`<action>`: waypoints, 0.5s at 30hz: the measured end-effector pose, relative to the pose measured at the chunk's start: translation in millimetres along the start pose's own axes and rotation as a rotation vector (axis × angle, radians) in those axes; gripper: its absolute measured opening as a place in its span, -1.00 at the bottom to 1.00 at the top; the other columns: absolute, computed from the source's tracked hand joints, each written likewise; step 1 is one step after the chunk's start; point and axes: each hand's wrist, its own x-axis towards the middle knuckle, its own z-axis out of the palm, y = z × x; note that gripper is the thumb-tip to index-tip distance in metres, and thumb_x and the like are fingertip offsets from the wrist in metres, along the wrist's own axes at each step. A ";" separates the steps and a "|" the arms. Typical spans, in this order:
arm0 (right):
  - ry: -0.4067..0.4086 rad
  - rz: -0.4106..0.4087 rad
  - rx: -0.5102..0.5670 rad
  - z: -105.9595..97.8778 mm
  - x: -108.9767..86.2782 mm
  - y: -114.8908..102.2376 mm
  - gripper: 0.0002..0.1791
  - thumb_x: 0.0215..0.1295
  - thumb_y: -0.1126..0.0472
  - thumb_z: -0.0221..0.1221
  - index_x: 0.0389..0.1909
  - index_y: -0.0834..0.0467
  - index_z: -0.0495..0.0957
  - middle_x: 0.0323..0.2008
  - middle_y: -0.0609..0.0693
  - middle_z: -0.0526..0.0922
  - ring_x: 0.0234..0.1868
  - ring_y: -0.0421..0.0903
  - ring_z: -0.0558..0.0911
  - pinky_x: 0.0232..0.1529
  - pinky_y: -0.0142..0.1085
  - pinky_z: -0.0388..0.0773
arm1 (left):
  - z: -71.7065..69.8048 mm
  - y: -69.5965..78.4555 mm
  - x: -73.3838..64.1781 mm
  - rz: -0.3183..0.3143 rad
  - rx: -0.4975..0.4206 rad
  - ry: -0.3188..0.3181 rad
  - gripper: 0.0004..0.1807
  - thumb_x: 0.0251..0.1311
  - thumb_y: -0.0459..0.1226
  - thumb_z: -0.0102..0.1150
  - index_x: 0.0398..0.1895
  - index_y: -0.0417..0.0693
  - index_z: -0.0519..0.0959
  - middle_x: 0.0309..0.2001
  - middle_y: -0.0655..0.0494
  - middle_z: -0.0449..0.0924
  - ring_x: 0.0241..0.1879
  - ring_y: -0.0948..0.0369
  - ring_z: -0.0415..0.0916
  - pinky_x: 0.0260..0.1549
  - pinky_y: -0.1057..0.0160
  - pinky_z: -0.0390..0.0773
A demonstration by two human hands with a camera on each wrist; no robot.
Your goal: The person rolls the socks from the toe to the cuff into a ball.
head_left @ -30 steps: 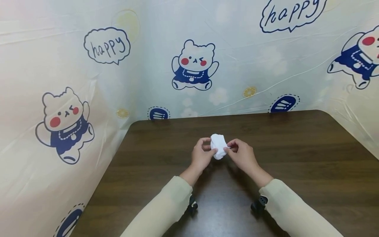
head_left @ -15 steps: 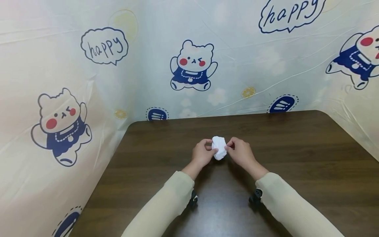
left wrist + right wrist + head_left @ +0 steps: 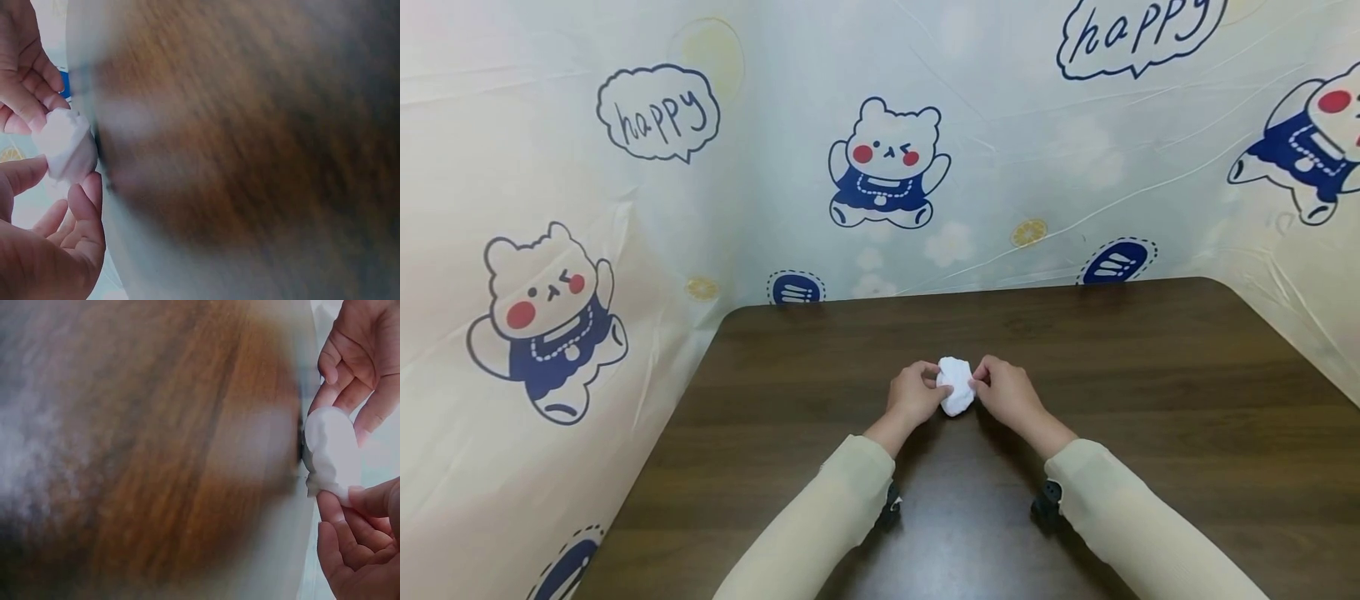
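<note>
A small soft white wad (image 3: 956,388) with folds and creases is held over the table between both hands; what it is made of I cannot tell. My left hand (image 3: 914,395) grips its left side, thumb in front and fingers behind. At its right edge my right hand (image 3: 1009,395) pinches it between thumb and forefinger. In the left wrist view the wad (image 3: 67,147) bulges roundly between the fingertips of both hands. A smooth rounded end and a wavy, folded edge of the wad (image 3: 334,450) show in the right wrist view.
The dark brown wooden table (image 3: 775,467) spreads under both arms, its rounded far corners meeting a pale curtain (image 3: 1000,150) printed with cartoon bears and the word "happy". Dark wrist cameras (image 3: 1047,504) hang beneath the light sleeves (image 3: 827,508).
Both hands and the wad have come slightly lower in the head view, towards the body. The right thumb and fingers have drawn closer together on the wad's edge.
</note>
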 end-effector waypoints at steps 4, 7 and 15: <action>-0.001 -0.001 -0.009 1.8 -0.4 1.0 -0.90 0.23 0.28 0.23 -0.40 0.20 0.50 -0.55 -0.02 0.51 -0.53 -0.08 0.46 -0.46 -0.23 0.40 | 0.8 -0.1 -0.3 -0.002 0.012 -0.004 -0.60 0.11 -0.15 0.34 0.00 -0.08 0.58 -0.30 0.09 0.65 -0.34 0.22 0.54 -0.43 0.31 0.50; 0.001 -0.007 -0.011 3.4 -1.1 1.4 -0.90 0.23 0.30 0.23 -0.42 0.19 0.49 -0.56 -0.02 0.50 -0.53 -0.08 0.46 -0.47 -0.23 0.40 | 1.4 -0.9 -0.9 0.006 0.031 0.002 -0.61 0.11 -0.15 0.35 -0.01 -0.08 0.59 -0.32 0.10 0.64 -0.35 0.22 0.54 -0.44 0.31 0.50; 0.001 0.018 0.017 7.3 -3.1 4.8 -0.93 0.23 0.31 0.20 -0.39 0.20 0.49 -0.53 0.01 0.53 -0.50 -0.04 0.48 -0.43 -0.19 0.41 | 3.9 -2.6 -3.0 0.018 0.074 0.032 -0.63 0.07 -0.14 0.37 -0.06 -0.10 0.62 -0.37 0.13 0.60 -0.37 0.23 0.51 -0.43 0.31 0.48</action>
